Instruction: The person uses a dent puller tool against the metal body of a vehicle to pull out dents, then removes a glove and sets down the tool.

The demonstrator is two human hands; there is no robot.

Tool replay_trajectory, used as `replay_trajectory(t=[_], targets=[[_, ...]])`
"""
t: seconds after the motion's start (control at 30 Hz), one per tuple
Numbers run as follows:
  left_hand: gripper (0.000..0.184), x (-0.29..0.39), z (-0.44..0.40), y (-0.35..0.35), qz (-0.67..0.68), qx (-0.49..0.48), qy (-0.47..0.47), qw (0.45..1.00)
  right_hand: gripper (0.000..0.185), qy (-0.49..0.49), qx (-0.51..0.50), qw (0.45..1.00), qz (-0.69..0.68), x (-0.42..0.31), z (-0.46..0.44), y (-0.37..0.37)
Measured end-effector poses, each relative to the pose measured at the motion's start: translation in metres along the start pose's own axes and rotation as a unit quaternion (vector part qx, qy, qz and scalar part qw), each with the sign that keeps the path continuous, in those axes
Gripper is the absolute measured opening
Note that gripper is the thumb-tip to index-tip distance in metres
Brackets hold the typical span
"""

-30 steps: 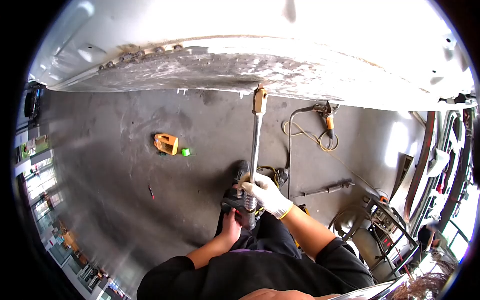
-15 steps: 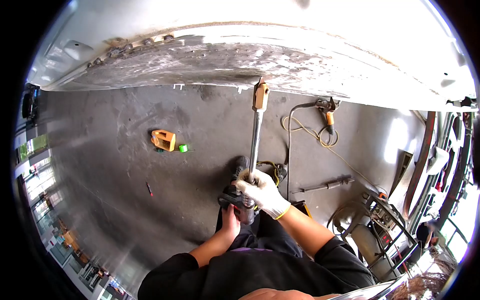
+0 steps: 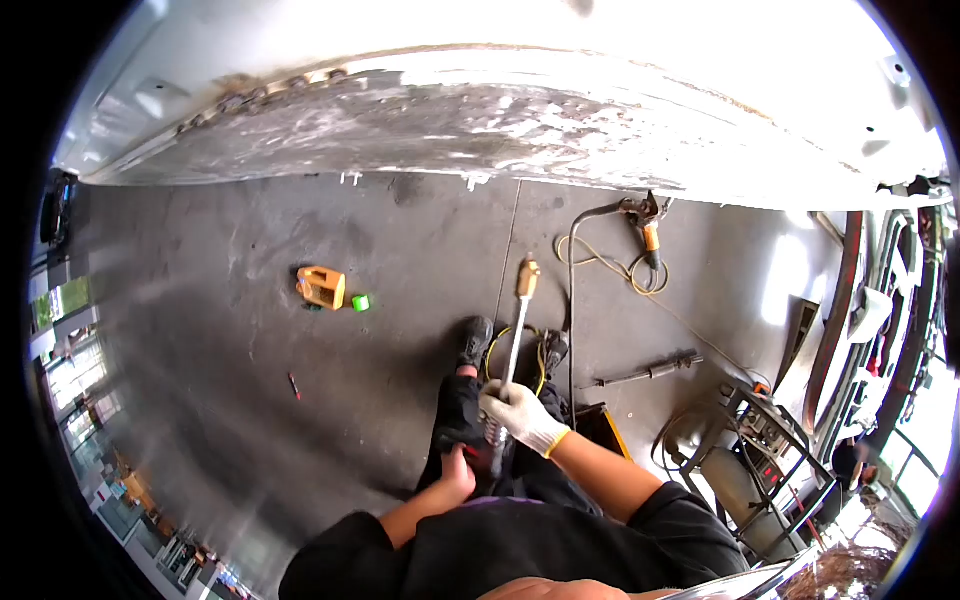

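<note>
My right hand (image 3: 522,415), in a white glove with a yellow cuff, is closed around the metal shaft of a long pulling tool (image 3: 515,345). The tool's brass-coloured head (image 3: 527,279) points up toward the panel, with a gap between them. My bare left hand (image 3: 458,474) is closed on the tool's dark rear handle, close to my lap; its fingers are partly hidden. Above runs a scuffed, partly bare metal vehicle panel (image 3: 400,130) with white paint around it.
On the floor lie an orange container (image 3: 322,287), a green roll (image 3: 361,302), a red pen-like item (image 3: 294,386), an orange grinder (image 3: 652,238) with its cord, and a slide-hammer-like rod (image 3: 650,371). A wheeled machine (image 3: 765,450) stands at the right.
The tool's head has come away from the panel's lower edge and moved down toward my body. Both hands have drawn back with it, still holding on.
</note>
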State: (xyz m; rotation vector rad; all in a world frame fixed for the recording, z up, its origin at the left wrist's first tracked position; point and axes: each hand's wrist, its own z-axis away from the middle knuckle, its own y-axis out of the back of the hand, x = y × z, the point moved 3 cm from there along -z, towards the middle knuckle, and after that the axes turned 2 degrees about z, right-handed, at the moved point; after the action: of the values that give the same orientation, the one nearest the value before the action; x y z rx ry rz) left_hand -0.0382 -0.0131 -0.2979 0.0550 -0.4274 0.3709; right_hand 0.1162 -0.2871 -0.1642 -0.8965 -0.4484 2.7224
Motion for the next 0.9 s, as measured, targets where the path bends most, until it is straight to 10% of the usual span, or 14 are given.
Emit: replay_trajectory(t=[0.1,0.2,0.57,0.9], targets=[[0.022,-0.019,-0.006,0.006,0.032,0.034,0.044,0.998,0.018,0.017,0.046,0.999,0.006,-0.007,0.005,0.02],[0.068,-0.018,-0.009,-0.007,0.001,-0.014,0.13,0.991,0.021,0.109,0.016,0.989,0.094,-0.032,0.008,0.018],[0.076,0.045,0.022,-0.12,0.037,-0.184,-0.015,0.982,0.027,0.135,0.05,0.989,-0.03,-0.101,0.008,-0.002],[0.076,0.058,0.025,-0.134,0.026,-0.142,0.01,0.989,0.028,0.142,0.053,0.988,-0.041,-0.115,-0.003,0.009]])
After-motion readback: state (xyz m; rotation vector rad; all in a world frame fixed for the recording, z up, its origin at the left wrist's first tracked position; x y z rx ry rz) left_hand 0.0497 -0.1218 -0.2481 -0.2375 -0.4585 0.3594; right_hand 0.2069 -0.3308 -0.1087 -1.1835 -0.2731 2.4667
